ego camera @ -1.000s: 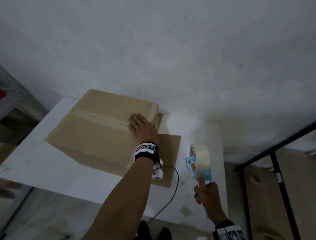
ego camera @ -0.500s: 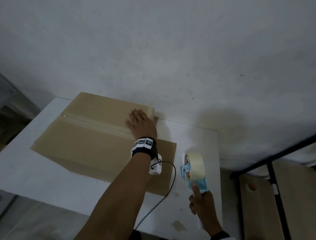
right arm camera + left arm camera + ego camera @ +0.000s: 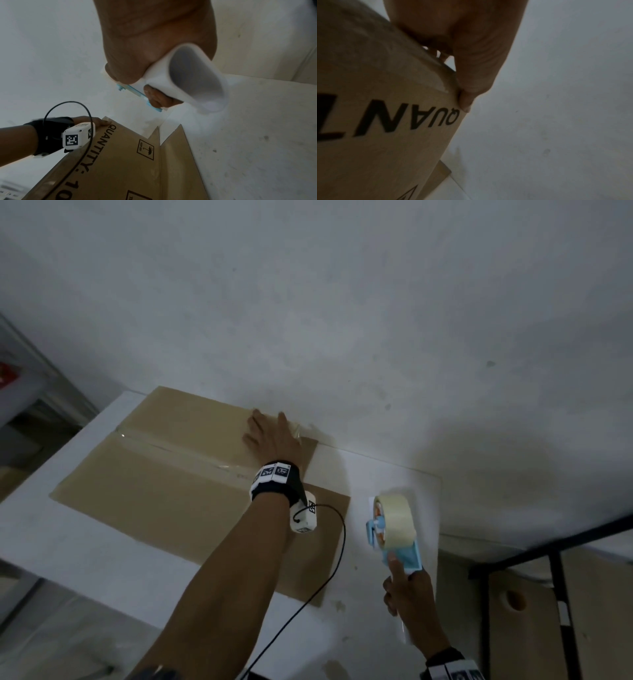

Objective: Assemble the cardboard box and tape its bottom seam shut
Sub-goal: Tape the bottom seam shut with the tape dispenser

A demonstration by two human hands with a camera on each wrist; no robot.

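Observation:
The brown cardboard box (image 3: 164, 474) lies on the white table (image 3: 85, 542), with a strip of clear tape (image 3: 178, 448) running along its top seam. My left hand (image 3: 270, 436) lies flat on the box's far right edge. Its thumb (image 3: 471, 81) presses down on the side panel (image 3: 376, 121) printed "QUANTITY", where the tape end folds over. To the right of the box, my right hand (image 3: 411, 594) grips the white handle (image 3: 193, 81) of a blue tape dispenser (image 3: 394, 525) holding a beige roll. The index finger lies along the dispenser's body.
An open box flap (image 3: 325, 542) lies flat on the table under my left forearm. A black cable (image 3: 339, 546) hangs from the left wrist camera. A black metal frame (image 3: 555, 542) and wooden boards (image 3: 513, 601) stand beyond the table's right edge. A white wall rises behind.
My left hand has slid from the seam's right end toward the box's far right edge. The right hand keeps the dispenser beside the box.

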